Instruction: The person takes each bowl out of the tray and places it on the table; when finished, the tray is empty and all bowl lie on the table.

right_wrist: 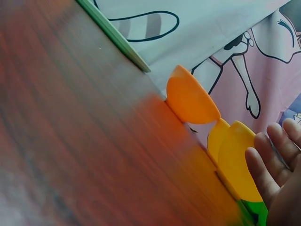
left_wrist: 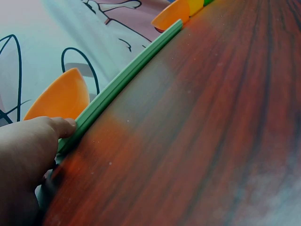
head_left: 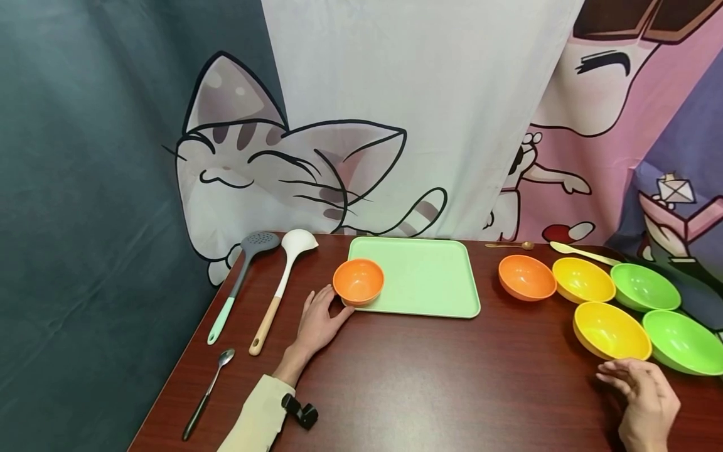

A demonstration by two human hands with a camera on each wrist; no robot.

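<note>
In the head view an orange bowl stands on the left end of a light green tray. My left hand is at the bowl's near left side, its thumb and fingers spread; whether they touch the bowl is hard to tell. The left wrist view shows the thumb by the tray's edge, in front of the orange bowl. My right hand is just in front of the nearer yellow bowl, holding nothing. In the right wrist view its fingers are loosely extended beside a yellow bowl.
Right of the tray stand another orange bowl, a second yellow bowl and green bowls. A small golden spoon and pale yellow knife lie behind. At left are a slotted turner, white ladle and spoon.
</note>
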